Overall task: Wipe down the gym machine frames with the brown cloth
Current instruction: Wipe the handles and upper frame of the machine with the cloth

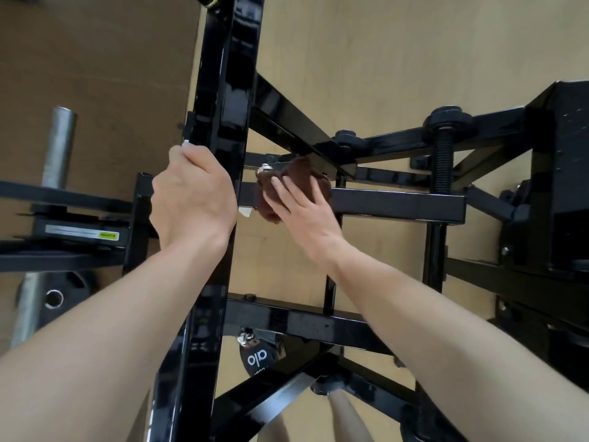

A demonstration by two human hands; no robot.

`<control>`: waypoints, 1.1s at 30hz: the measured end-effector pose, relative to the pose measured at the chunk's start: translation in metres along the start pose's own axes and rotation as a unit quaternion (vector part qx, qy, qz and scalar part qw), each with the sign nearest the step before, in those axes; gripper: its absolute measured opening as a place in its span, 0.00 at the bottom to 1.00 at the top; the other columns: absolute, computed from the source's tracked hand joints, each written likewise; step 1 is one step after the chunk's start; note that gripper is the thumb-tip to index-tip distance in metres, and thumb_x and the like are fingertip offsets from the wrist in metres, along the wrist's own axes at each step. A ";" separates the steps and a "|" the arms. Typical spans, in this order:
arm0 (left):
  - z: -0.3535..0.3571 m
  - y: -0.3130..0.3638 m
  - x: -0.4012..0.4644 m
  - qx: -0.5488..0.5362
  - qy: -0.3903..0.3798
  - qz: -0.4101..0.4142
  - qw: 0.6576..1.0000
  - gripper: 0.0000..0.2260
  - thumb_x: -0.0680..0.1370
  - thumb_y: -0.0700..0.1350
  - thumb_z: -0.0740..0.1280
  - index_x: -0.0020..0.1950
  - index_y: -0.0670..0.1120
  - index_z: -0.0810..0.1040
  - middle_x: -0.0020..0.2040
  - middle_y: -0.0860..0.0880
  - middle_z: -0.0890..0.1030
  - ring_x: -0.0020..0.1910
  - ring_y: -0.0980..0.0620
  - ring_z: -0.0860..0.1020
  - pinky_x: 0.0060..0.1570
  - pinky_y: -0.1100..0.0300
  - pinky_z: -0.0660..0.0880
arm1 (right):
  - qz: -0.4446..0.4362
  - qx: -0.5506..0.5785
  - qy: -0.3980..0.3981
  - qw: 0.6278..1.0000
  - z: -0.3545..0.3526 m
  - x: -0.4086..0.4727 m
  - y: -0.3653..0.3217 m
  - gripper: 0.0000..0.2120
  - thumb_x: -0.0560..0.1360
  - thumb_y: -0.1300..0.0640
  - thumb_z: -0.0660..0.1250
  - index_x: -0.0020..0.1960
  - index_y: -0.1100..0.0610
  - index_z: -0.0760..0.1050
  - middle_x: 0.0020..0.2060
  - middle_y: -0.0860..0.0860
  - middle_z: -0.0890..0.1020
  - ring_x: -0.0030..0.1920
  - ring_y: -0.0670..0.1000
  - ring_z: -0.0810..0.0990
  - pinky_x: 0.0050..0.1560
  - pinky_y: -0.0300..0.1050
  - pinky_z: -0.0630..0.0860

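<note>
Pale wooden flooring [398,52] lies beneath a glossy black square-tube steel gym machine frame [223,100]. One left hand [191,199] grips the tall upright tube, fingers [178,154] curled round its edge. One right hand [306,215] presses one crumpled brown cloth [302,173] onto a horizontal black crossbar [398,204], fingers straight and slightly spread. Two bare grey metal pegs [59,145] stand at the left, near one black weight plate [68,283].

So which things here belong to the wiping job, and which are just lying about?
In the job:
brown cloth
right hand pressing it
black crossbar under it
left hand gripping the upright beam

Lying about:
weight plate
steel peg
threaded rod
</note>
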State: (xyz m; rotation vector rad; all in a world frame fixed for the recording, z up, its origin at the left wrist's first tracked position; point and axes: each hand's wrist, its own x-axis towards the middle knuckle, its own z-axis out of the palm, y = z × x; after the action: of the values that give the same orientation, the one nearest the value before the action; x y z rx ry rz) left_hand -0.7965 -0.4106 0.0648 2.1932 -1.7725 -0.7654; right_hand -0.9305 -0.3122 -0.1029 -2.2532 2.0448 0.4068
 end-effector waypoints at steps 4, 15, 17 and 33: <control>-0.002 0.001 -0.001 -0.008 -0.009 -0.005 1.000 0.20 0.85 0.53 0.45 0.52 0.45 0.73 0.37 0.49 0.74 0.34 0.51 0.72 0.33 0.54 0.64 | 0.133 -0.004 -0.012 0.991 0.003 -0.108 0.072 0.47 0.71 0.73 0.65 0.84 0.52 0.51 0.83 0.56 0.50 0.83 0.58 0.44 0.78 0.69 0.47; 0.000 0.000 0.000 -0.004 -0.010 -0.011 1.000 0.20 0.85 0.53 0.44 0.51 0.46 0.72 0.37 0.48 0.74 0.33 0.51 0.72 0.30 0.57 0.62 | 0.134 0.027 -0.019 0.990 0.010 -0.080 0.025 0.48 0.73 0.70 0.65 0.83 0.55 0.40 0.82 0.60 0.39 0.81 0.60 0.34 0.75 0.72 0.34; 0.000 -0.001 0.001 -0.002 -0.007 -0.007 1.000 0.20 0.85 0.53 0.44 0.52 0.46 0.72 0.37 0.49 0.75 0.34 0.51 0.73 0.30 0.57 0.62 | 0.050 0.025 -0.013 0.998 0.006 -0.038 -0.007 0.45 0.74 0.68 0.60 0.83 0.56 0.40 0.83 0.60 0.41 0.82 0.61 0.36 0.75 0.71 0.32; 0.003 -0.002 0.003 0.014 0.007 0.001 1.000 0.21 0.85 0.53 0.45 0.52 0.45 0.74 0.37 0.50 0.74 0.34 0.52 0.71 0.35 0.54 0.65 | -0.051 0.008 -0.053 0.997 -0.011 -0.027 0.046 0.37 0.77 0.64 0.55 0.84 0.49 0.51 0.83 0.56 0.53 0.82 0.59 0.52 0.80 0.67 0.49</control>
State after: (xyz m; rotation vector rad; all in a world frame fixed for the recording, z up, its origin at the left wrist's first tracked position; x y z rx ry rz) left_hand -0.7964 -0.4123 0.0609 2.2093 -1.7893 -0.7268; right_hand -0.9762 -0.2940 -0.0802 -2.2629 1.8656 0.4881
